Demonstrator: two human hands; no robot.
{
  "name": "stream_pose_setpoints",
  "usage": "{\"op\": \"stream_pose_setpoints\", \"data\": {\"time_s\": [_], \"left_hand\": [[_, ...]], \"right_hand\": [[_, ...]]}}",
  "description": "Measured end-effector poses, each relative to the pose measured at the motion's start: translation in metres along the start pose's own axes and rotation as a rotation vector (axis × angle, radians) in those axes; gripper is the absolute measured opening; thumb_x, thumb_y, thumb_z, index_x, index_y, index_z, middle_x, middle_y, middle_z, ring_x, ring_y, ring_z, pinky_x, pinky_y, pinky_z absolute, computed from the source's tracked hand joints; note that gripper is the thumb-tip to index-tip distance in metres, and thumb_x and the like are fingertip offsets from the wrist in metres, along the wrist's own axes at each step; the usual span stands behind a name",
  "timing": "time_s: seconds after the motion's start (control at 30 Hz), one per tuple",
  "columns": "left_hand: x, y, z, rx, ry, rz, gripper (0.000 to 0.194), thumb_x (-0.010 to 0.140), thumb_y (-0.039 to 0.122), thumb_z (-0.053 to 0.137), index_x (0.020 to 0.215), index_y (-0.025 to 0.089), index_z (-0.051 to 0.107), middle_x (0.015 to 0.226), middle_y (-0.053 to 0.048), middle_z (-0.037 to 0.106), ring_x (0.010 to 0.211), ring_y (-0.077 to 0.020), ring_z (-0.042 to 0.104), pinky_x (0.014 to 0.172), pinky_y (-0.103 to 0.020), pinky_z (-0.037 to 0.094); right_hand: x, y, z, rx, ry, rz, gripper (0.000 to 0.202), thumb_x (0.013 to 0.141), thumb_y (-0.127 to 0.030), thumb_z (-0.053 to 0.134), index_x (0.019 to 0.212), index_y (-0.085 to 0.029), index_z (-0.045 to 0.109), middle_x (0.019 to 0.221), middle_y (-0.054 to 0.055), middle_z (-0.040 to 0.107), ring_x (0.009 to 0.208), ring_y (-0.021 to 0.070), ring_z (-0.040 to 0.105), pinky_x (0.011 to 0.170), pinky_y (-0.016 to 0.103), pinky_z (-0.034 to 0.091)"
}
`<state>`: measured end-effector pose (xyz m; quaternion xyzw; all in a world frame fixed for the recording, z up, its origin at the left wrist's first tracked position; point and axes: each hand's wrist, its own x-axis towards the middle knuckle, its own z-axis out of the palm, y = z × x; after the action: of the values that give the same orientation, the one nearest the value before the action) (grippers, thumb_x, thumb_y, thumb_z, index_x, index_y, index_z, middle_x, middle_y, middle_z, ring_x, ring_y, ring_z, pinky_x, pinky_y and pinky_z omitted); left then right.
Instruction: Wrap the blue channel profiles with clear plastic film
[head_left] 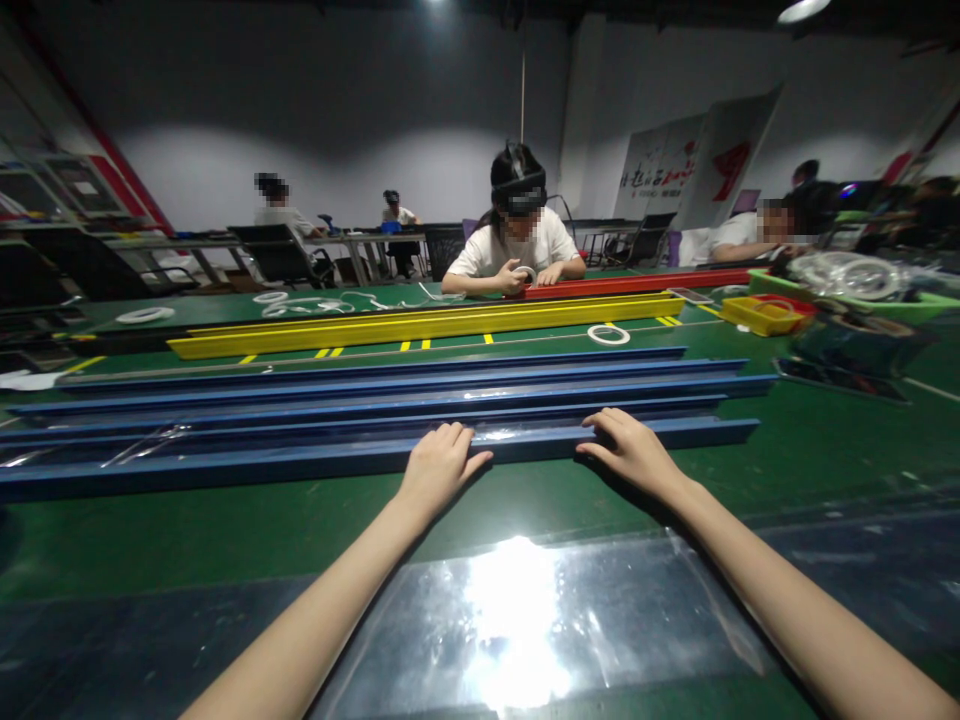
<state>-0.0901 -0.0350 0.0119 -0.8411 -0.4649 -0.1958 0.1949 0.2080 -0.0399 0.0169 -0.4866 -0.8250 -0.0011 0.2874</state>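
A long blue channel (300, 462) lies across the green table nearest to me, its hollow side showing shiny clear plastic film (501, 434). My left hand (441, 462) bends its fingers over the channel's near wall, the thumb pointing right along the front. Farther right on the same wall, my right hand (628, 450) hooks its fingers over the top, with the thumb on the near side. The fingertips of both hands are partly hidden inside the channel. Just behind lie more blue channels (600, 389), parallel to the first.
Clear plastic sheet (600, 600) covers the table's near part, under my forearms. Beyond the blue channels lie yellow channels (420, 325), a white tape roll (608, 335) and a red channel (645, 284). A co-worker (517, 235) sits opposite. Yellow (757, 314) and green (911, 307) bins stand right.
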Motion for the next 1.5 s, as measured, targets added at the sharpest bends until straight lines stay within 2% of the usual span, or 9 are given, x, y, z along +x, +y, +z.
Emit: {"op": "stream_pose_setpoints", "data": {"time_s": [0.13,0.23,0.37,0.7,1.17,1.5], "left_hand": [[-0.0004,-0.0011,-0.004,0.009,0.031,-0.028,0.039,0.086,0.052,0.043,0.091,0.016,0.06,0.089,-0.009,0.062,0.085,-0.0211,0.055,0.068,-0.031,0.038],[-0.001,-0.0006,-0.0064,0.025,0.052,-0.035,0.04,0.085,0.053,0.044,0.093,0.017,0.061,0.096,-0.01,0.063,0.09,-0.0234,0.054,0.07,-0.033,0.038],[-0.001,0.0004,-0.0078,0.01,0.05,-0.041,0.039,0.085,0.051,0.045,0.092,0.017,0.062,0.094,-0.01,0.064,0.091,-0.0244,0.054,0.071,-0.034,0.038],[-0.0016,-0.0017,-0.0028,0.016,0.037,-0.013,0.038,0.087,0.05,0.043,0.094,0.017,0.061,0.099,-0.009,0.066,0.091,-0.022,0.056,0.072,-0.033,0.039],[-0.0037,0.0003,-0.0023,0.056,0.076,-0.041,0.044,0.086,0.053,0.042,0.095,0.015,0.062,0.083,-0.008,0.068,0.076,-0.0201,0.061,0.064,-0.03,0.038],[-0.003,0.0015,-0.0038,0.121,0.05,-0.048,0.045,0.086,0.055,0.039,0.093,0.017,0.063,0.103,-0.006,0.066,0.076,-0.0182,0.063,0.064,-0.03,0.04]], "right_hand": [[-0.0005,0.0013,-0.0013,0.023,0.014,0.02,0.022,0.08,-0.039,0.055,0.092,-0.02,0.055,0.089,0.006,0.06,0.084,0.0206,0.056,0.071,0.031,0.044],[-0.0007,0.001,-0.0021,-0.067,0.011,0.021,0.023,0.081,-0.043,0.054,0.081,-0.02,0.054,0.083,0.006,0.058,0.079,0.0199,0.054,0.067,0.03,0.042],[-0.0009,0.0016,-0.0017,-0.193,0.002,-0.001,0.029,0.082,-0.047,0.052,0.07,-0.021,0.051,0.076,0.005,0.057,0.073,0.0191,0.052,0.063,0.029,0.039],[-0.0024,0.0041,0.0015,-0.218,-0.008,0.01,0.031,0.083,-0.05,0.048,0.072,-0.021,0.05,0.073,0.005,0.057,0.072,0.0191,0.052,0.063,0.028,0.038],[-0.0023,0.0037,0.0015,-0.244,-0.031,0.023,0.033,0.083,-0.051,0.047,0.073,-0.02,0.05,0.072,0.005,0.057,0.071,0.0197,0.053,0.062,0.029,0.037],[-0.0023,0.0043,0.0024,-0.266,-0.051,0.037,0.034,0.084,-0.052,0.046,0.074,-0.02,0.051,0.074,0.005,0.058,0.073,0.0189,0.053,0.064,0.028,0.036]]}}
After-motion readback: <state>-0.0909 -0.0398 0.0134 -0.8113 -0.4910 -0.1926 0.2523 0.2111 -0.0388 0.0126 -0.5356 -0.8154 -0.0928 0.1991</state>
